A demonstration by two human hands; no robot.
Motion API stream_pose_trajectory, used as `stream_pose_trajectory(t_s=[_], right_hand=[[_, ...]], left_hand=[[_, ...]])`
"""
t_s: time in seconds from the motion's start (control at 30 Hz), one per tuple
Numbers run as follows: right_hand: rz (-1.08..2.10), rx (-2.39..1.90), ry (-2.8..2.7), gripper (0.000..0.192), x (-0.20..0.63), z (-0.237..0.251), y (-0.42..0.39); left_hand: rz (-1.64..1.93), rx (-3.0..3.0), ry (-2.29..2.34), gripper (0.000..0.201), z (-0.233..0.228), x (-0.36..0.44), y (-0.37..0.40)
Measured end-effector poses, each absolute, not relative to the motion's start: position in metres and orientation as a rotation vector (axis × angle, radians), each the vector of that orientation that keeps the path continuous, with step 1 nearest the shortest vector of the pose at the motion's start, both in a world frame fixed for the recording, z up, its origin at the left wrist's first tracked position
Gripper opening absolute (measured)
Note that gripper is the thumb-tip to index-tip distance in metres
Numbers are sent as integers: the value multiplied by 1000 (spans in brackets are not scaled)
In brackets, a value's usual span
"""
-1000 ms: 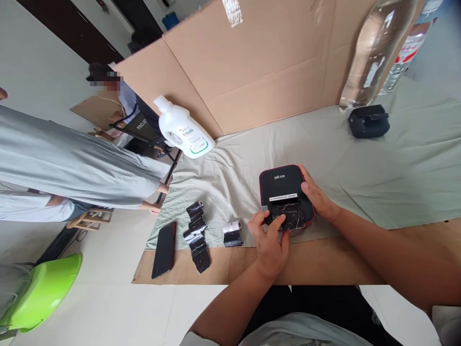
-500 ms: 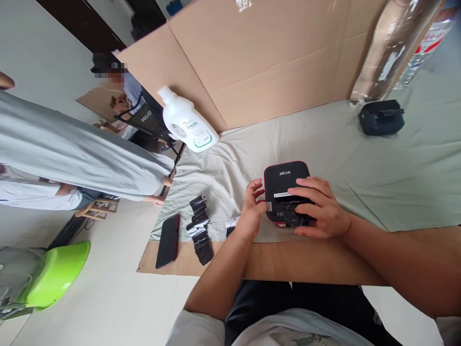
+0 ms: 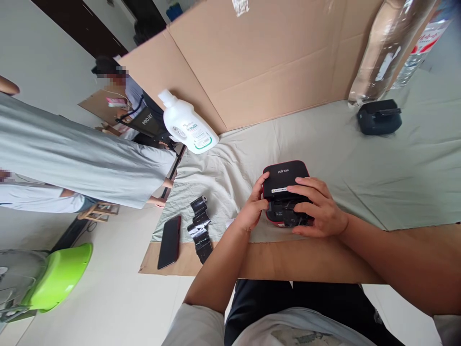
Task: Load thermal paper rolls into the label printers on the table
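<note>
A small black label printer with a red rim lies on the cloth before me, pale lettering on its lid. My left hand grips its left side, thumb on the near left edge and another finger at the lid's upper left corner. Across the right part of the printer rests my right hand, fingers spread on the lid and thumb low at the near edge. Under these fingers is a crumpled shiny black strip, partly hidden. A dark gap shows along the lid's near edge.
Left lie a phone and an unrolled black strip. My left forearm partly covers a white item. Behind are a white detergent bottle, a cardboard wall and a dark case. Other people are at the left.
My left hand has closed in on the printer, a finger now touching the lid's upper left corner. The gap at the lid's near edge looks wider. My right hand has hardly moved.
</note>
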State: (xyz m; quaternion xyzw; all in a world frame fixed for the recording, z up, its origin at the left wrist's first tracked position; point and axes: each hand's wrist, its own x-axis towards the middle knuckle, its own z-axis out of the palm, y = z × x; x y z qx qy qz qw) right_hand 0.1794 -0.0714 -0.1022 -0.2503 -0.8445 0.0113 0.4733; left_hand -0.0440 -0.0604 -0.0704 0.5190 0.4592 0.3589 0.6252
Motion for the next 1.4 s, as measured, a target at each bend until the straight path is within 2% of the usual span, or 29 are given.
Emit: stream_pose_trajectory(t_s=[0.17, 0.37, 0.47, 0.53, 0.67, 0.73, 0.77, 0.93, 1.07, 1.13, 1.23, 1.4], right_hand=[[-121, -482, -1974, 49, 176, -100, -70], [-277, -485, -1925, 40, 174, -100, -74], [-239, -463, -1956, 34, 175, -101, -73], [-180, -444, -1962, 37, 176, -101, -71], [13, -516, -1849, 44, 184, -103, -62], [66, -623, -1751, 41, 189, -105, -56], [73, -678, -1714, 40, 190, -106, -53], [77, -762, -1688, 32, 192, -112, -46], [81, -751, -1693, 26, 193, -115, -44], [88, -770, -1705, 25, 194, -116, -43], [87, -778, -1724, 24, 196, -117, -42], [95, -798, -1731, 26, 198, -117, -41]], left_hand=[[833, 1354, 973, 82, -72, -56, -45], [891, 1474, 1076, 62, -61, -57, -18], [895, 1464, 1173, 61, -61, -53, -10], [931, 1494, 1303, 56, -63, -50, -11], [1065, 1719, 1675, 24, -58, -39, -22], [851, 1987, 1620, 10, -49, -28, -28], [675, 2135, 1553, 10, -43, -21, -29], [-220, 2582, 1451, 32, -19, 18, -20], [-535, 2626, 1497, 26, -18, 35, -9], [-483, 2613, 1520, 24, -22, 35, -8], [-124, 2522, 1480, 31, -28, 21, -10], [602, 1948, 905, 38, -28, -36, -25]])
